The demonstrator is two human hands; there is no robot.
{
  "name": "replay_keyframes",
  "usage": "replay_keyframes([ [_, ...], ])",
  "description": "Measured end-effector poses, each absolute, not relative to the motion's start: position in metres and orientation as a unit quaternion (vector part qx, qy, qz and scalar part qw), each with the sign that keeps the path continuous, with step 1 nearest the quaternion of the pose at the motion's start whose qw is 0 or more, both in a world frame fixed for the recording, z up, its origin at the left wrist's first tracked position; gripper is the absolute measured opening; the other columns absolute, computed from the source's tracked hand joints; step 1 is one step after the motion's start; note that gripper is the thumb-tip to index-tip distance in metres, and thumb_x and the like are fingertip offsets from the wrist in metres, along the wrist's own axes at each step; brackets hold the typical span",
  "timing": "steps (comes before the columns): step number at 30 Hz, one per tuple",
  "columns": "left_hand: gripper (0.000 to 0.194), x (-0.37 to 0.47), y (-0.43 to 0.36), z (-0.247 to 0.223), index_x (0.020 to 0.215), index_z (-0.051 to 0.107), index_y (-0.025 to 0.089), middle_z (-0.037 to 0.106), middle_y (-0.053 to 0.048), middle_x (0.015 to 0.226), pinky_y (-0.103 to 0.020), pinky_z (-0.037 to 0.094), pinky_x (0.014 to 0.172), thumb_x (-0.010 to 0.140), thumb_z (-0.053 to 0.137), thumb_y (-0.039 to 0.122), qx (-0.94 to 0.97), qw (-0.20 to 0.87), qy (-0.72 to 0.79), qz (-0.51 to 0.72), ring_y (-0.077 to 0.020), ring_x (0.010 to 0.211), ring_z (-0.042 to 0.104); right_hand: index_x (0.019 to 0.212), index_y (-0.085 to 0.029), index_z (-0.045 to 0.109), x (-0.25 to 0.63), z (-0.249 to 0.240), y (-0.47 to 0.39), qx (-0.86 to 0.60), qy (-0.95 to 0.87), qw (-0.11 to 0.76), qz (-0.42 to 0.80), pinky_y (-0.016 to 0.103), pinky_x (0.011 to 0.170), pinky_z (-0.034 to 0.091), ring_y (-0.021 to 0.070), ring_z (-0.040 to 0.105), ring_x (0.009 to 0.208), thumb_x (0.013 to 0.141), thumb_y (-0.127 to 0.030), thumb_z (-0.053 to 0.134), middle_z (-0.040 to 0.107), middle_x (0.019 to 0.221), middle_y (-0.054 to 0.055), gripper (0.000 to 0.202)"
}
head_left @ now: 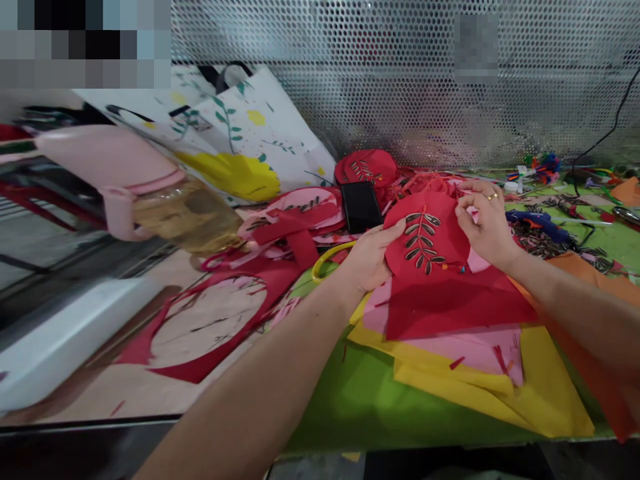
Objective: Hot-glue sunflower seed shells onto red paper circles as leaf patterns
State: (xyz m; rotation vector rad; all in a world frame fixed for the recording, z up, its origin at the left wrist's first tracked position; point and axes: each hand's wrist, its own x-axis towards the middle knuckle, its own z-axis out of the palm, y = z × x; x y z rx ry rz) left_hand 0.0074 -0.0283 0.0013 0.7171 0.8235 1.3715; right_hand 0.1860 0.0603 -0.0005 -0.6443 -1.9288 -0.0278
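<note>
My left hand [373, 257] grips the left edge of a red round piece of felt or paper [451, 230], thumb on top. A branch of dark, seed-like pieces [421, 241] with a red stem decorates its face, with small coloured bits at the lower end. At the disc's right edge, my right hand [487, 223] is closed in a pinch, a ring on one finger. Whatever it pinches is too small to make out. Beneath the disc lie a red sheet [450, 303], pink sheets [450, 350] and yellow sheets [555, 387].
A black phone [361, 207] and yellow-handled scissors [325, 261] lie left of the disc. Further left are a red cut-out sheet [260, 293] and a pink-lidded bottle [185, 213]. A blue glue gun [540, 223] lies among dark seeds on the right. Mesh [400, 80] stands behind.
</note>
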Motion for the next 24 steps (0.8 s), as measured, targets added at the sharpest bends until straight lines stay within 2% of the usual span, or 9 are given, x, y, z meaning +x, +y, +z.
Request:
replay_keyframes([
  [6, 0.023, 0.008, -0.027, 0.001, 0.099, 0.067, 0.010, 0.072, -0.011, 0.095, -0.045, 0.048, 0.094, 0.079, 0.061, 0.021, 0.313, 0.637, 0.365, 0.602, -0.0244, 0.090, 0.067, 0.075, -0.023, 0.048, 0.192, 0.001, 0.077, -0.312, -0.751, 0.577, 0.078, 0.044, 0.086, 0.041, 0.0215, 0.055, 0.096, 0.081, -0.024, 0.047, 0.060, 0.094, 0.007, 0.006],
  [13, 0.027, 0.007, -0.027, 0.000, 0.102, 0.066, 0.011, 0.072, -0.011, 0.096, -0.046, 0.046, 0.096, 0.078, 0.063, 0.022, 0.318, 0.649, 0.364, 0.588, -0.0255, 0.093, 0.067, 0.077, -0.023, 0.046, 0.193, 0.001, 0.082, -0.312, -0.711, 0.611, 0.159, 0.037, 0.085, 0.043, 0.0170, 0.055, 0.090, 0.086, -0.033, 0.047, 0.057, 0.089, 0.004, 0.013],
  [17, 0.023, 0.009, -0.029, 0.003, 0.099, 0.067, 0.011, 0.072, -0.011, 0.095, -0.046, 0.047, 0.094, 0.079, 0.061, 0.021, 0.306, 0.645, 0.376, 0.591, -0.0243, 0.088, 0.068, 0.082, -0.024, 0.042, 0.190, 0.004, 0.078, -0.298, -0.686, 0.605, 0.274, 0.030, 0.071, 0.047, 0.0119, 0.059, 0.073, 0.087, -0.037, 0.045, 0.058, 0.090, 0.003, 0.015],
  [20, 0.019, 0.011, -0.029, 0.006, 0.094, 0.069, 0.011, 0.072, -0.010, 0.092, -0.045, 0.050, 0.091, 0.079, 0.061, 0.019, 0.294, 0.635, 0.391, 0.598, -0.0235, 0.084, 0.069, 0.081, -0.025, 0.036, 0.189, 0.005, 0.077, -0.309, -0.647, 0.592, 0.368, 0.025, 0.057, 0.045, 0.0094, 0.060, 0.061, 0.087, -0.036, 0.043, 0.060, 0.090, 0.002, 0.014],
  [24, 0.018, 0.012, -0.029, 0.006, 0.092, 0.070, 0.011, 0.073, -0.010, 0.090, -0.046, 0.050, 0.089, 0.078, 0.062, 0.018, 0.290, 0.631, 0.402, 0.596, -0.0238, 0.081, 0.069, 0.079, -0.026, 0.033, 0.193, 0.007, 0.083, -0.302, -0.600, 0.579, 0.461, 0.026, 0.053, 0.046, 0.0116, 0.061, 0.059, 0.087, -0.039, 0.043, 0.061, 0.076, -0.001, 0.017],
])
